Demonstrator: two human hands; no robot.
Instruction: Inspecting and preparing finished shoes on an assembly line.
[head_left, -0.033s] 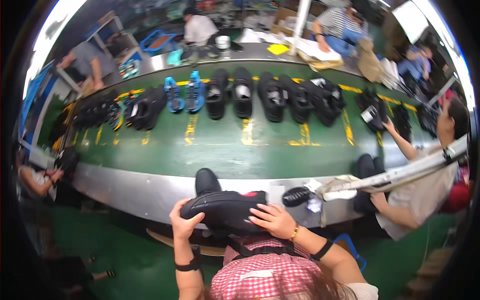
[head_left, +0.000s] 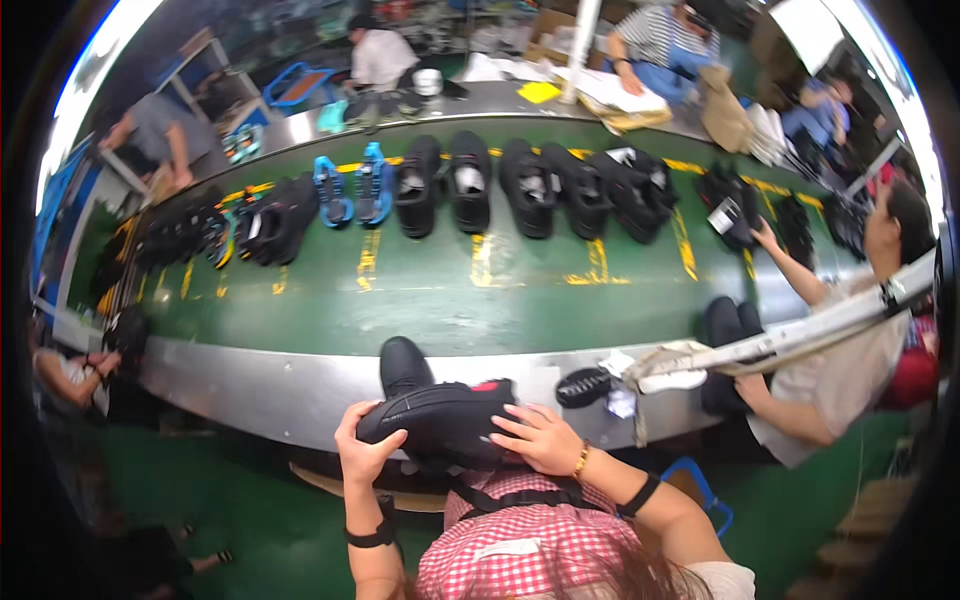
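Observation:
Sideways in front of my body is a black shoe (head_left: 440,425), its toe to the left and a red patch near its opening. My left hand (head_left: 368,440) grips the toe end, with the thumb on the near side. At the heel end, my right hand (head_left: 545,440) holds the shoe, its fingers spread along the near side; its thumb is not clearly visible. Just behind, another black shoe (head_left: 405,365) rests on the metal bench edge (head_left: 290,390), partly covered by the held one.
A green conveyor (head_left: 420,300) carries a row of black shoes (head_left: 528,190) and a blue pair (head_left: 373,185). Right of me lie a black lace-up piece (head_left: 583,387) and a pale metal bar (head_left: 780,345). A co-worker (head_left: 830,370) reaches for a shoe there; others sit across and at left.
The whole view has shifted slightly, so the scene sits a little further left. Both hands keep the same hold on the black shoe.

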